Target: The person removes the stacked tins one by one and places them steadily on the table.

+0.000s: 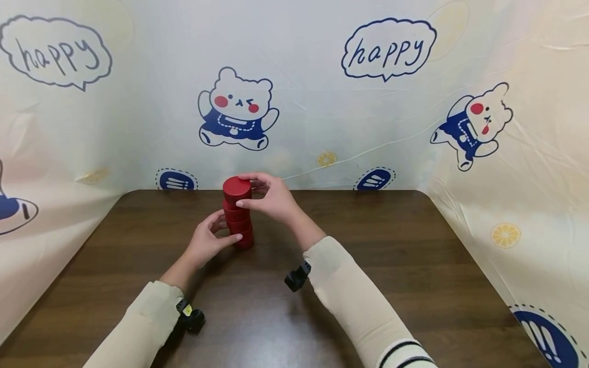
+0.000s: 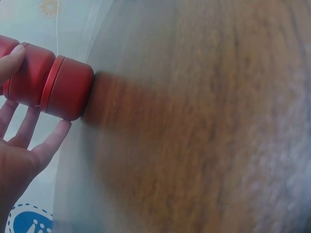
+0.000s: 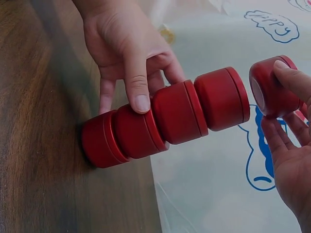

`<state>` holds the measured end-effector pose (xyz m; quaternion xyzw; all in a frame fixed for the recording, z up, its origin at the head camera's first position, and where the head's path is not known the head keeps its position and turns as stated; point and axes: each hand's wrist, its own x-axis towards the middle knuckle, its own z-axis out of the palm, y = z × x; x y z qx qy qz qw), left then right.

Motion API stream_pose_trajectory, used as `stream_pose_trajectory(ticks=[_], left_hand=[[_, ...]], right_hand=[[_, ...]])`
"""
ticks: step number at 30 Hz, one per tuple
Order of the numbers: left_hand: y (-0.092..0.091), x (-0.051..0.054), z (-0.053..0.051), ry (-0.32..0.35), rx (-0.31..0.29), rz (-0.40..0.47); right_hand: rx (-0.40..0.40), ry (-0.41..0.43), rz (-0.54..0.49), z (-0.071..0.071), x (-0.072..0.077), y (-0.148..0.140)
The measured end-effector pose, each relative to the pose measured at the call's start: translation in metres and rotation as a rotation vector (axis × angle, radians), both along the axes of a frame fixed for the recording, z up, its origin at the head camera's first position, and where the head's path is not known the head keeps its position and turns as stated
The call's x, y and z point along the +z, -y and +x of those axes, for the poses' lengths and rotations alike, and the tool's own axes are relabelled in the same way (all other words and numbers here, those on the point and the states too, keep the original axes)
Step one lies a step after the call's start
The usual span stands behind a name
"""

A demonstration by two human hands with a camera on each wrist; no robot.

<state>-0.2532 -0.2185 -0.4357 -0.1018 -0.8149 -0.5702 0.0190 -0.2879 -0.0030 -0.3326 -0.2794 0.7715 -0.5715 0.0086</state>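
Observation:
Several small red lidded tins (image 1: 238, 225) stand in an upright stack near the table's far edge. My left hand (image 1: 207, 243) steadies the stack low down, thumb on the near side and fingers around the back. My right hand (image 1: 271, 199) pinches another red tin (image 1: 236, 189) above the top of the stack. A gap shows between this held tin (image 3: 272, 90) and the topmost stacked tin (image 3: 223, 99) in the right wrist view. In the left wrist view the bottom tin (image 2: 73, 90) touches the table, and a left fingertip lies close to it.
The brown wooden table (image 1: 391, 266) ends at a pale printed curtain (image 1: 303, 112) just behind the stack. The curtain also borders the table's left and right sides. A small black camera (image 1: 296, 277) is strapped at the right wrist, another (image 1: 190, 319) at the left.

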Motion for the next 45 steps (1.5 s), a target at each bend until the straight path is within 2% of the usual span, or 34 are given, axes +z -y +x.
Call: stream_pose_trajectory(ticks=[6,10,12,18,21,29,35,36,42,43,45], left_hand=[[-0.008,0.02,0.011,0.0,-0.015,-0.005],[-0.009,0.024,0.014,0.005,-0.013,-0.013],[-0.007,0.02,0.012,0.006,-0.012,-0.006],[0.001,0.0,0.001,-0.007,-0.002,0.001],[0.002,-0.004,-0.001,-0.021,0.001,-0.011],[0.001,-0.005,-0.002,-0.022,0.008,-0.021],[-0.001,-0.002,0.0,-0.023,-0.003,-0.001],[-0.002,0.002,0.002,-0.019,-0.006,0.004],[-0.002,0.002,0.002,-0.017,-0.002,0.014],[-0.001,-0.003,0.0,-0.02,0.002,0.014],[0.0,-0.003,0.0,-0.022,0.005,0.01]], right_hand=[[-0.006,-0.016,-0.023,0.003,0.001,-0.007],[-0.016,-0.041,-0.045,0.006,-0.001,-0.011],[-0.021,-0.054,-0.06,0.008,-0.003,-0.013],[-0.027,-0.079,-0.112,0.01,-0.009,-0.019],[-0.037,-0.078,-0.116,0.011,-0.012,-0.022],[-0.05,-0.055,-0.123,0.013,-0.017,-0.03],[-0.044,-0.06,-0.144,0.012,-0.02,-0.034],[-0.043,-0.062,-0.147,0.012,-0.02,-0.034],[-0.049,-0.07,-0.154,0.01,-0.026,-0.039],[-0.051,-0.071,-0.154,0.009,-0.026,-0.04],[-0.054,-0.068,-0.154,0.009,-0.028,-0.041]])
